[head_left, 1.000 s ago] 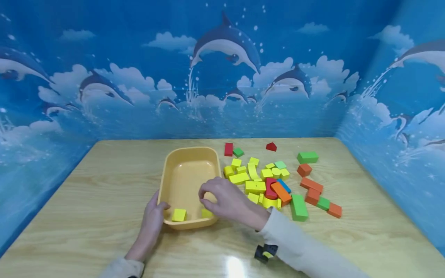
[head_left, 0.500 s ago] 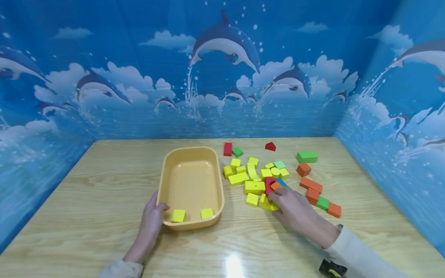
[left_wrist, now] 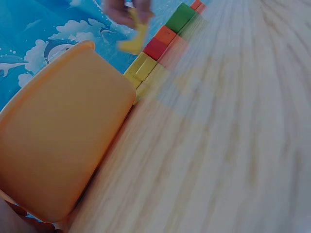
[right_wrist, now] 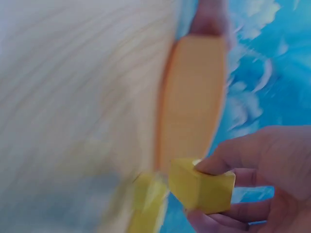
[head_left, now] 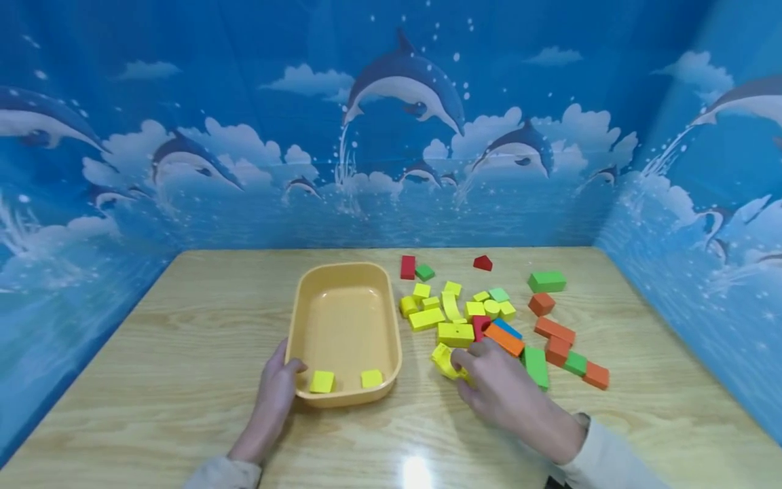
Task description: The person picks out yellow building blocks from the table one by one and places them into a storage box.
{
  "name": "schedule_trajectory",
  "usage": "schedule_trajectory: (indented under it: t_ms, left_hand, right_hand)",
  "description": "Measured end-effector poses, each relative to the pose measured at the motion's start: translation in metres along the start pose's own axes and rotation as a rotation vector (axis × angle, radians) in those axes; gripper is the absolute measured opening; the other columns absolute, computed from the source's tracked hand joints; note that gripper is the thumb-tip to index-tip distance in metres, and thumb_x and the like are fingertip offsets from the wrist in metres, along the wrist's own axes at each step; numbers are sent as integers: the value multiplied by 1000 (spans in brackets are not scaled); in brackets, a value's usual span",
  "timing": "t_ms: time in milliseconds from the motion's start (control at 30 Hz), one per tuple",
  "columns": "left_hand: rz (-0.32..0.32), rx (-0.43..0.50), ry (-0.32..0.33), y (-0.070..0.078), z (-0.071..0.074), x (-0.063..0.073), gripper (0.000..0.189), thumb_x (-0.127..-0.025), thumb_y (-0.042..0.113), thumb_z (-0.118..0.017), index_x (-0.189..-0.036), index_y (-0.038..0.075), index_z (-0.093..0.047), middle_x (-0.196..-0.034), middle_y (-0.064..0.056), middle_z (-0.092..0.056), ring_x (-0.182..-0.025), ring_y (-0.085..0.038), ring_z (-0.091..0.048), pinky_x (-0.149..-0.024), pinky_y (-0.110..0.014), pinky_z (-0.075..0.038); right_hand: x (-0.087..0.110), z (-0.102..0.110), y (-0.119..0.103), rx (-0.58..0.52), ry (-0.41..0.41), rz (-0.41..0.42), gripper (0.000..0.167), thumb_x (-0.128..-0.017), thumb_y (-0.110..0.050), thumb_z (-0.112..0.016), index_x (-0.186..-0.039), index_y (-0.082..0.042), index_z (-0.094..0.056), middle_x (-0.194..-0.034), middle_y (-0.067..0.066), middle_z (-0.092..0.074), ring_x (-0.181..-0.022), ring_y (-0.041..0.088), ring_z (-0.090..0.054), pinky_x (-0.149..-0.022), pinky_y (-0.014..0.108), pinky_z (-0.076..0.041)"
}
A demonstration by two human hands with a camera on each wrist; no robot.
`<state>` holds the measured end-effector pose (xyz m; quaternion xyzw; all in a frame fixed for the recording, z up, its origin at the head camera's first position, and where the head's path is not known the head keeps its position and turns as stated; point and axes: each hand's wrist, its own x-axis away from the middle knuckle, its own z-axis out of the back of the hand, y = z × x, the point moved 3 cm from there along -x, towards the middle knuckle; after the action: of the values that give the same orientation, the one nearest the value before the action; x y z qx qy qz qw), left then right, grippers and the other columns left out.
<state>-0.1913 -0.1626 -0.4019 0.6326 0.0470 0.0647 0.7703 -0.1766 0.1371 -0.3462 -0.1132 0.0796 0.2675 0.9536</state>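
My left hand (head_left: 275,390) grips the near left side of a tan plastic tray (head_left: 345,319), its thumb over the rim. Two yellow cubes, a left one (head_left: 322,382) and a right one (head_left: 371,379), lie inside along the tray's near end. Right of the tray, my right hand (head_left: 513,394) pinches a yellow arch block (head_left: 444,360) between thumb and fingers. In the left wrist view this arch block (left_wrist: 138,39) hangs above the row of blocks, and its curved inner side shows. The right wrist view has the block's faces close up, with fingertips (right_wrist: 214,162) on it.
Several yellow blocks (head_left: 455,334) cluster right of the tray. A red block (head_left: 480,326), an orange block (head_left: 504,339) and a green block (head_left: 535,367) lie beside my right hand. Further right are orange-red blocks (head_left: 554,331). A dolphin-print backdrop (head_left: 391,204) borders the table.
My right hand went from over the tray to the block pile, then took up the yellow arch block and moved it slightly left. The left hand stays on the tray.
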Motion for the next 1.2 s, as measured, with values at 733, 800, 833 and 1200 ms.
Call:
schedule_trajectory:
  t_ms: [733,800,833,1200]
  left_hand:
    - [35,-19,-15,-3,2,-1,65,-85,-3,-37,-148,-10,-24,-142,-34,-38,-126,-40,-41,-107,-49,-31]
    - [29,-23,-17,-2,2,-1,64,-85,-2,-38,-148,-9,-24,-141,-33,-40,-124,-40,-42,-105,-48,-33]
    - [25,-24,-17,-2,2,-1,64,-85,-3,-38,-147,-9,-24,-140,-33,-40,-123,-39,-42,-104,-47,-33]
    - [24,-28,-28,0,-1,0,64,-84,-3,-37,-147,-11,-24,-142,-34,-39,-126,-38,-39,-106,-47,-29]
  right_hand:
    - [-106,-54,-105,-3,49,-49,20,-82,-18,-73,-95,-7,-61,-65,6,-58,-60,20,-59,-48,28,-47]
    - [-113,-60,-108,5,27,-81,20,-82,-18,-73,-94,-8,-62,-67,8,-60,-62,22,-61,-48,30,-48]
    - [-115,-63,-110,4,10,-94,19,-82,-19,-73,-93,-8,-63,-68,8,-60,-62,22,-62,-47,30,-48]
    - [-116,-71,-112,44,-34,-149,25,-85,-38,-71,-87,-13,-69,-64,2,-59,-55,15,-57,-42,27,-43]
